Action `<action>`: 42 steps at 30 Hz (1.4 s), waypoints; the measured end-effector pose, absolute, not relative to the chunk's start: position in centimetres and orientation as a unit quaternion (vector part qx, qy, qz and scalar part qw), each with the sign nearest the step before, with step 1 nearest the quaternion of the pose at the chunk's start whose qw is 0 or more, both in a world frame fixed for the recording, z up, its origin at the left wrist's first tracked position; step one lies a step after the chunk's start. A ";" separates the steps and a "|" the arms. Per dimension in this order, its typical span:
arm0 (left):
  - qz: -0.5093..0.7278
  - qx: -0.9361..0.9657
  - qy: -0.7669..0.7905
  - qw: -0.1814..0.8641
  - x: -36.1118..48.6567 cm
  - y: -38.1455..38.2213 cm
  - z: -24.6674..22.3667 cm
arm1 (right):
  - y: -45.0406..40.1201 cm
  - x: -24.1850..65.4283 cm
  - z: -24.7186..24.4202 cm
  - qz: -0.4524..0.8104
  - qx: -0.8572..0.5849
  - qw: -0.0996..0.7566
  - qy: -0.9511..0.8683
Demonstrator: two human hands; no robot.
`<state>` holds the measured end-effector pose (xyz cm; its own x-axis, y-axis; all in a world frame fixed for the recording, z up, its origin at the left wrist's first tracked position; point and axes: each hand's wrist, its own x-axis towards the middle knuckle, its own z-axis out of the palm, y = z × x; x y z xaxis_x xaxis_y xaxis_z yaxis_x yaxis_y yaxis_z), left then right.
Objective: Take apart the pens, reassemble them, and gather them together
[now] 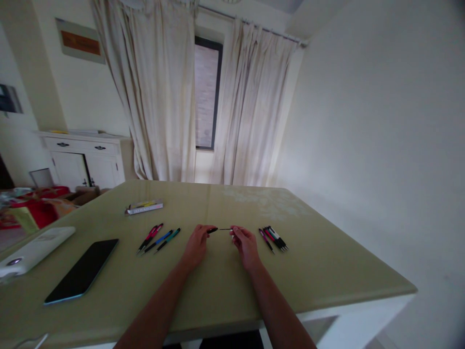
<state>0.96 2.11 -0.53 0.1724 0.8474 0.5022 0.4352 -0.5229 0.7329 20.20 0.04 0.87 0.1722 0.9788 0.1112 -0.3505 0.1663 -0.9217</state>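
Over the middle of the green table [225,271], my left hand [197,245] pinches a black pen part [212,230]. Facing it, my right hand [246,243] has its fingers closed on a small white pen part [233,236]. A thin dark rod [225,229] spans the gap between the two hands. Left of my left hand lie pens: red and black ones [150,237], a blue one [159,241] and a teal one [167,240]. Right of my right hand lies a purple pen [266,240] beside a row of several pens [276,238] with black ends.
A dark tablet [83,270] and a white device [34,251] lie at the left. A clear packet [144,207] sits farther back. Beyond the table are curtains [167,106], a white cabinet [87,160] and red bags [39,208].
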 end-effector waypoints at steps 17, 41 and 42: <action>0.500 0.740 0.392 0.220 1.1 1.8 -0.1 | -0.1 19.9 1.3 0.440 -0.428 0.632 -0.474; 0.437 0.772 0.362 0.284 1.8 0.7 0.5 | -0.8 19.4 1.3 0.351 -0.447 0.545 -0.617; 0.436 0.773 0.365 0.282 1.8 0.7 0.6 | -0.7 19.4 1.2 0.334 -0.457 0.550 -0.614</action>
